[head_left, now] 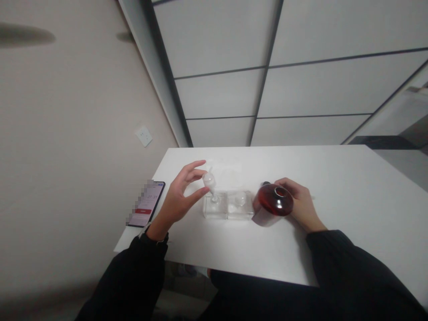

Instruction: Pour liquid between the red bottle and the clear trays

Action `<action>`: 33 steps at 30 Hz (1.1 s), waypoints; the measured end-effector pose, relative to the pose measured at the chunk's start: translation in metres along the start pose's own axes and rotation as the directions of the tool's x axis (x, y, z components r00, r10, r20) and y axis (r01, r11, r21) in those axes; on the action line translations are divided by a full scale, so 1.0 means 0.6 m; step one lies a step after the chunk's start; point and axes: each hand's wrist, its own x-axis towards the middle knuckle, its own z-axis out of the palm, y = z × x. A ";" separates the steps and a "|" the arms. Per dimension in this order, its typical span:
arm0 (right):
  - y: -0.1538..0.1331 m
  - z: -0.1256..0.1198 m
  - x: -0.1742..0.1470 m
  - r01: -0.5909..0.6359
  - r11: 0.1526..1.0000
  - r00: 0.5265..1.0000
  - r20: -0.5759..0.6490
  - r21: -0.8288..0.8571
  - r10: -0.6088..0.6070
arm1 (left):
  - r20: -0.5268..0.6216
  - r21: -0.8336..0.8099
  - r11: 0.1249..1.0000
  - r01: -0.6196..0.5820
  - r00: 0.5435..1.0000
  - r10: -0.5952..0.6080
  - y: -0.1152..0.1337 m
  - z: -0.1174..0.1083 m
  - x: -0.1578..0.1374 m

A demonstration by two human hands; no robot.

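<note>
Head view. L hand (182, 196) is shown w/ thumb and fingers pinched on the clear stopper (209, 180), which is held just above the neck of the left clear bottle (214, 206); whether the stopper touches the neck cannot be told. R hand (299, 200) is wrapped around the red bottle (272, 203), fingers closed on its far side. The red bottle is tilted, its open mouth turned toward the camera, and stands just beside the right clear bottle (240, 205).

The 2 clear bottles are square, colourless glass, set side by side and touching; the right one is seen w/ its stopper in place. The red bottle is round, dark red, translucent.

A phone (147, 203) lies near the left edge of the white table (334, 178), screen lit. Open tabletop is seen behind and to the right of the bottles.
</note>
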 end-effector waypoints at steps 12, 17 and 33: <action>-0.003 -0.003 0.001 -0.001 1.000 1.000 0.022 -0.011 0.002 | -0.020 0.000 1.000 0.006 1.000 -0.006 0.003 -0.001 0.000; -0.003 -0.002 0.001 -0.003 1.000 1.000 0.015 0.001 0.003 | -0.032 -0.133 0.989 0.069 0.997 -0.074 -0.007 0.000 0.005; -0.004 -0.003 0.003 -0.016 1.000 1.000 0.019 -0.022 0.017 | -0.140 -0.136 0.980 0.143 0.977 -0.162 -0.152 0.031 0.129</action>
